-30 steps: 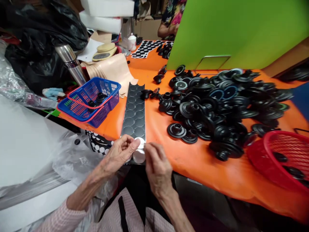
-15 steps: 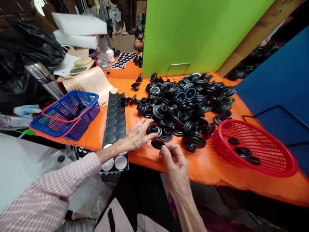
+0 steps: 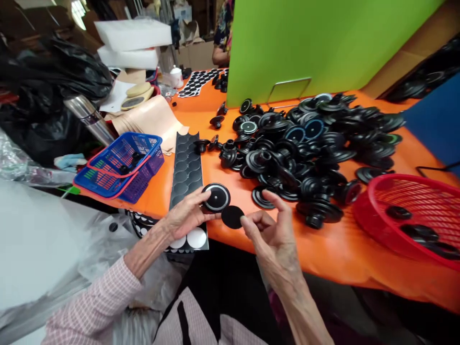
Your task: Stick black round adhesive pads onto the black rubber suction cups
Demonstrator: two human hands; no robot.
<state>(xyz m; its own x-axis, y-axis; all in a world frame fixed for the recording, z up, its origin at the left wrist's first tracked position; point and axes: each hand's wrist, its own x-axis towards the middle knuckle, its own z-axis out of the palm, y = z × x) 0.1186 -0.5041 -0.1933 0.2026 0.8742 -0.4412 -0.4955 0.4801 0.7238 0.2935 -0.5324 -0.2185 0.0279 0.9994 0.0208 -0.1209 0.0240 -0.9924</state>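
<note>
My left hand grips a round black knob-like part by its edge, its flat face with a pale ring and a small centre dot turned up toward me. Between the thumb and a finger of my right hand is a thin black round sticker. The sticker is just below and right of the part, overlapping its lower edge in view; whether they touch I cannot tell. Under my left hand lies a sheet of black round stickers, with white circles bared at its near end. A heap of similar black parts lies beyond my hands.
A red basket with several black parts stands at right. At left is a blue basket with a few parts, near a steel flask. A green panel rises behind the heap. Another person's arm shows at the back.
My left hand has picked up a black part from the near edge of the heap and drawn it left, face up. My right hand still holds the sticker, now close to that part.
</note>
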